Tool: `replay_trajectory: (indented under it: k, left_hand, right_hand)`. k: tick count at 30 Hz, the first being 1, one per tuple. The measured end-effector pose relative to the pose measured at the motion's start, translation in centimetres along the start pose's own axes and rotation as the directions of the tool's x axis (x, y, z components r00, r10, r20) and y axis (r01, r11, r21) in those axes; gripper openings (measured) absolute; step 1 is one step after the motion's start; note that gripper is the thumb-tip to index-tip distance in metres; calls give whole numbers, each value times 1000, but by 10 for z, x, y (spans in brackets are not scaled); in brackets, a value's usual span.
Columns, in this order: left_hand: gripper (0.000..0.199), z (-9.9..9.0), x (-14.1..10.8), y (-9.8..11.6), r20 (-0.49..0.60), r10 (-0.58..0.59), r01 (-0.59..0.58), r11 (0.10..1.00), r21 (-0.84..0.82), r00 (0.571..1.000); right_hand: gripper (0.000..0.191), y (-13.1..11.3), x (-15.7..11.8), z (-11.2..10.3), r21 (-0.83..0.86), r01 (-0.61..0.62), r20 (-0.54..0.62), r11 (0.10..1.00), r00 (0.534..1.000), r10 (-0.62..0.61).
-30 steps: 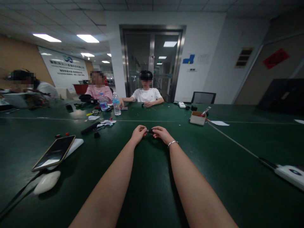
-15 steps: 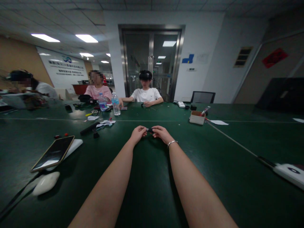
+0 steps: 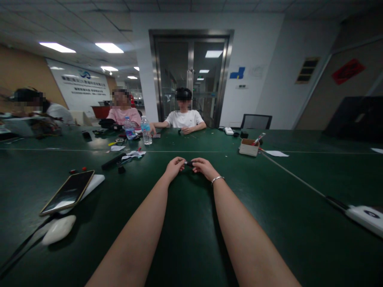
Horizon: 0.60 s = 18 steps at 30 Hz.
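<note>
Both arms stretch out over the green table, with my hands meeting in front of me. Between them is a small dark stick-like object, black toward the right with a pale section at its left. My left hand pinches the pale end between thumb and fingers. The black end is in the closed fingertips of my right hand, whose wrist wears a silver bangle. Fingers cover both ends, so its exact kind does not show.
At left lie a phone and a white mouse-shaped object with a black strap. Water bottles stand farther back. A small open box holding a pen is to the right. A person sits opposite.
Both hands stay almost in place. A little more of the pale section shows between my fingers, and the view has shifted very slightly.
</note>
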<state>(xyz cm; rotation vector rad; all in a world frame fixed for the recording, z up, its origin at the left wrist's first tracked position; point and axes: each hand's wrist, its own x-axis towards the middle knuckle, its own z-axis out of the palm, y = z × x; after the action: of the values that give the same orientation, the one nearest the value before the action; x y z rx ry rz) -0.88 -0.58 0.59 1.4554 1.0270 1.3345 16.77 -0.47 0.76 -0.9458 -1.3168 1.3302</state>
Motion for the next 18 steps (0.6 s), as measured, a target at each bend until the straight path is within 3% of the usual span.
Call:
replay_trajectory:
  k: [5, 18]
  left_hand:
    - [20, 0, 1, 0, 20, -33, 33, 999, -5, 999]
    - [24, 0, 1, -3, -2, 26, -26, 999, 38, 1000]
  right_hand:
    - [14, -1, -1, 0, 16, 6, -2, 1000, 1000, -6]
    - [17, -1, -1, 0, 21, -9, 2, 1000, 1000, 9]
